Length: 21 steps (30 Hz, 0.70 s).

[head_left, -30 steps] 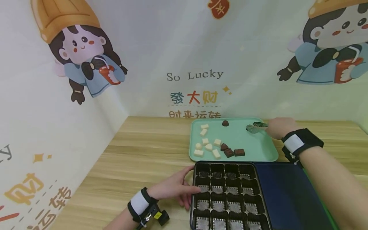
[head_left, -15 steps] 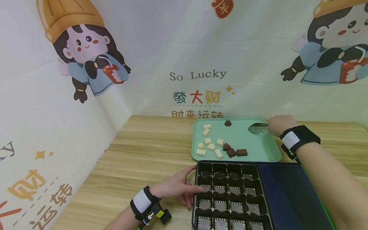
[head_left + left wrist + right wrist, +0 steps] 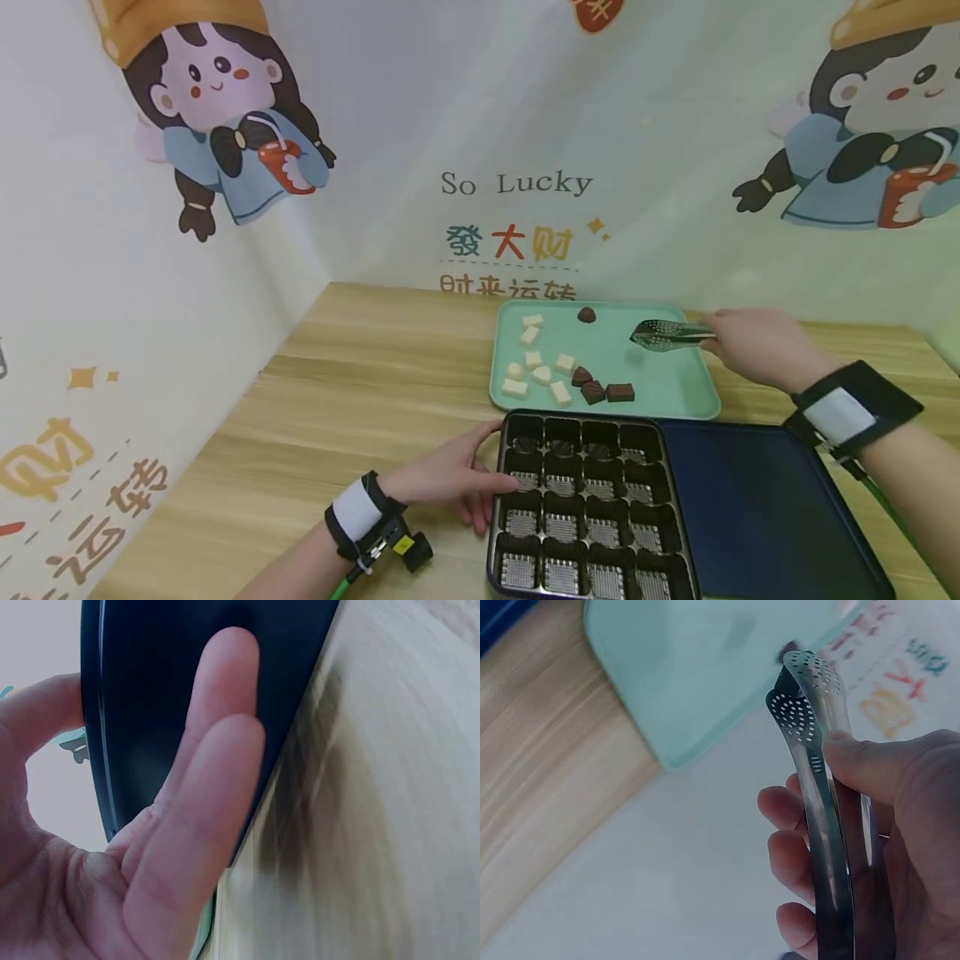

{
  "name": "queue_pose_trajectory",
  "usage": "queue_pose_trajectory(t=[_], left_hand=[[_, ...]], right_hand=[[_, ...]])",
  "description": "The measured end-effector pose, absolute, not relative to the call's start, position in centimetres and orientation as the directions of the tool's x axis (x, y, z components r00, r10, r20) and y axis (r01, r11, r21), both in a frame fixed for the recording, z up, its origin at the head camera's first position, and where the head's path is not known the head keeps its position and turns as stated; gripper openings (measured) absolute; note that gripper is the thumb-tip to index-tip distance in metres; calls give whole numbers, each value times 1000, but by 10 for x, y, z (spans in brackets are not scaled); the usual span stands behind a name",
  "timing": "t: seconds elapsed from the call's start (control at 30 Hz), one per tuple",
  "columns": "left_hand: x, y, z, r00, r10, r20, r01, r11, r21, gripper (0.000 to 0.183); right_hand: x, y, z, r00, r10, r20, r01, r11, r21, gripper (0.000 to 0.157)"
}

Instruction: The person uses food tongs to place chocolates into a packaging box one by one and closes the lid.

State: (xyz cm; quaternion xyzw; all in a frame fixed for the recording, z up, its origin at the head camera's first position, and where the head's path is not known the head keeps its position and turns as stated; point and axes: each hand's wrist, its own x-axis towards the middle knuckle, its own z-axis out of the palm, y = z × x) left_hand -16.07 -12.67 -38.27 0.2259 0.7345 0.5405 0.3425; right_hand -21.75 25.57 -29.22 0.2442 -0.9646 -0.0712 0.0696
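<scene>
My right hand [image 3: 765, 346] grips metal tongs [image 3: 671, 335] with perforated tips, held over the right part of the mint-green tray [image 3: 678, 400]. A dark chocolate [image 3: 786, 681] shows between the tong tips in the right wrist view. White chocolates [image 3: 542, 374] lie in the tray's left part, with several dark chocolates [image 3: 619, 392] near its front edge and back. My left hand [image 3: 442, 475] holds the left side of a black compartment box [image 3: 551, 497], thumb over the rim, other fingers along the outer wall [image 3: 150, 712]. Dark pieces [image 3: 561, 447] sit in its far row.
A dark blue flat lid [image 3: 757, 500] lies right of the box. Both stand on a wooden table [image 3: 360, 400], just in front of the green tray. A printed cloth backdrop [image 3: 390, 167] rises behind and at the left.
My right hand has lifted the tongs and moved them slightly left over the tray; the wrist has swung out to the right. My left hand keeps its hold on the box.
</scene>
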Motion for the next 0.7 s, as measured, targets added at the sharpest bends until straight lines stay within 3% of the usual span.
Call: queue_pose_trajectory(t=[0.33, 0.7], left_hand=[[-163, -128, -379, -663, 688, -294, -63, 340, 938, 84], [-160, -126, -380, -666, 689, -286, -58, 334, 941, 83]], right_hand=[[-150, 247, -287, -696, -661, 283, -621, 751, 226, 34], [-127, 234, -276, -767, -638, 69, -610, 759, 228, 28]])
